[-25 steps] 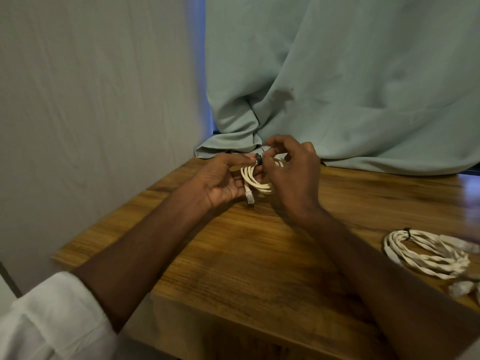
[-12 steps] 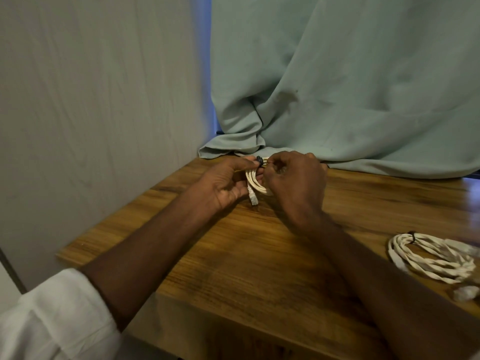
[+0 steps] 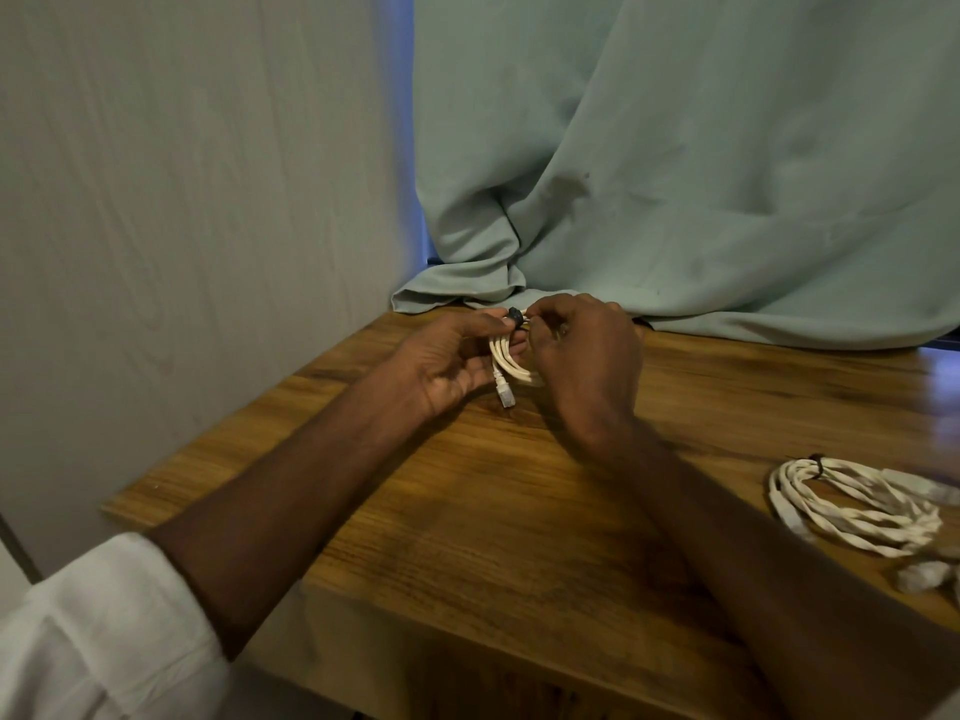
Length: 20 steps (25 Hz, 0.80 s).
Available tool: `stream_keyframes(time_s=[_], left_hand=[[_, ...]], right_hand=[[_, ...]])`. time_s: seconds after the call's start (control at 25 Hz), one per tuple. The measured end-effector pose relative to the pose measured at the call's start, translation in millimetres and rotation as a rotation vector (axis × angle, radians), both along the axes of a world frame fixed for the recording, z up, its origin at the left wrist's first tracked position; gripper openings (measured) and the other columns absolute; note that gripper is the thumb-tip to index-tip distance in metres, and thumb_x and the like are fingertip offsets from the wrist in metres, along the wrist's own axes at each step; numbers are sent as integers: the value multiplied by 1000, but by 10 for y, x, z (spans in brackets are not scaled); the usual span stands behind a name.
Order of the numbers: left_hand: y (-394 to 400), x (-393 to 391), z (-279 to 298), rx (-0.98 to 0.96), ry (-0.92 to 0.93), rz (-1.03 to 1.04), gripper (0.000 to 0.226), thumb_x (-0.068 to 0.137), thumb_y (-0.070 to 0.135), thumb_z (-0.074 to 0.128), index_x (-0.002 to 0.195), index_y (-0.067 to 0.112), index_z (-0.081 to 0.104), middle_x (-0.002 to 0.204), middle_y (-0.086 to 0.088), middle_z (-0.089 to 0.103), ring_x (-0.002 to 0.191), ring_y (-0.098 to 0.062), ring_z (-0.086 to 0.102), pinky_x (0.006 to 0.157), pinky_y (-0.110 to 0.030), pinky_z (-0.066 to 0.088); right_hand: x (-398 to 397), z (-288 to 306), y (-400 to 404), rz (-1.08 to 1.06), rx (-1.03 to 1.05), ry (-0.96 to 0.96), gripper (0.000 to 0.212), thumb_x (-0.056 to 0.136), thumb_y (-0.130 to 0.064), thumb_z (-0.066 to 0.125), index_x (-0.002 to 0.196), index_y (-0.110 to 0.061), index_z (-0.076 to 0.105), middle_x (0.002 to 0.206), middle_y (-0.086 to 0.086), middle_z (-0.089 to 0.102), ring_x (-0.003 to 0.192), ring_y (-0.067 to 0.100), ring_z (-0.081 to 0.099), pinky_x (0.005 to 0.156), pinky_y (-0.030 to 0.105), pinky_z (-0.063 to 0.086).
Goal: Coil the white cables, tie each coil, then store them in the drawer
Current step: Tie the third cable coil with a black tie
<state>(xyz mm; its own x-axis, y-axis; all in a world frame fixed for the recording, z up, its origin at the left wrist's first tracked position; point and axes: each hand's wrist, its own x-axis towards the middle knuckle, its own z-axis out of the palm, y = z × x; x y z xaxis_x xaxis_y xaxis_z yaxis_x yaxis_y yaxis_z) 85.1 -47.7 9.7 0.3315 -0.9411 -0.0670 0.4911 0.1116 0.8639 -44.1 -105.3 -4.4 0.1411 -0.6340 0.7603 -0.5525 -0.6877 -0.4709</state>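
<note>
A small coil of white cable (image 3: 511,362) is held between both hands above the far part of the wooden table (image 3: 519,511). My left hand (image 3: 447,361) cups it from the left, thumb near a black tie (image 3: 515,317) at the coil's top. My right hand (image 3: 584,363) pinches the coil at the tie from the right and hides most of the loop. One white plug (image 3: 505,393) hangs below the coil. A second white cable coil (image 3: 852,506), bound with a dark tie, lies on the table at the right edge. No drawer is in view.
A pale green curtain (image 3: 675,174) hangs behind the table and drapes onto its back edge. A light wall (image 3: 182,200) runs along the left side. A loose white plug (image 3: 922,583) lies near the second coil at the right edge.
My right hand's fingers have curled down over the coil's top, closing on the black tie. Both hands stay at the same spot on the table.
</note>
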Motion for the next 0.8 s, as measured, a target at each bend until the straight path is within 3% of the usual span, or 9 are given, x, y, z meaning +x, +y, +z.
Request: stream_keyframes(time_s=[0.12,0.24,0.4,0.64,0.8], left_hand=[[6,-1,-2,-6,-36,0,21,93,-9,63,111,-1,67,91,-18,77,92,-27,74,89,-42,61],[0,27,-15,-7,-53,18,21,91,-9,65,111,-1,68,93,-18,77,97,-29,74,90,-43,62],[-15,35,-29,-17,-60,29,21,91,-8,67,110,-1,68,89,-16,78,83,-25,77,79,-39,66],[-73,51,-80,-29,-83,36,37,88,-5,72,125,-4,67,109,-20,75,95,-27,76,80,-39,64],[-92,47,-87,-50,-80,46,34,88,-7,71,122,-5,67,107,-21,76,91,-26,77,82,-40,64]], right_hand=[[-15,8,-6,20,6,-25,16,91,-26,74,107,-27,78,95,-7,77,91,16,69,85,49,57],[-23,18,-4,36,-17,75,16,92,-26,74,106,-23,80,96,-1,77,90,18,69,84,48,57],[-29,21,-21,51,-24,136,11,91,-27,72,100,-23,77,92,-2,72,84,15,65,84,46,57],[-50,37,3,64,-10,142,2,90,-25,70,90,-24,72,87,-5,65,81,13,59,82,44,55],[-77,47,5,84,-10,140,5,92,-22,69,96,-21,72,92,-4,65,84,13,59,80,37,53]])
